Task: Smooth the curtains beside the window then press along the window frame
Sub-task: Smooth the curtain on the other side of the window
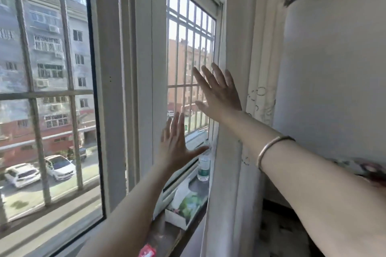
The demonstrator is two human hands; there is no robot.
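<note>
The white window frame (158,52) runs upright through the middle of the view, with a narrow pane to its right. My left hand (175,144) is flat and open with fingers up, at the lower part of that pane beside the frame. My right hand (219,92) is higher, fingers spread, near the pane's right edge. A pale curtain (259,81) with faint embroidery hangs gathered just right of my right hand. A metal bangle circles my right forearm. Whether either palm touches the glass is unclear.
On the sill (165,233) stand a plastic bottle (203,165), a tissue box (183,206) and a red packet (147,251). Metal security bars (188,48) run outside the glass. A pale wall (334,69) is on the right.
</note>
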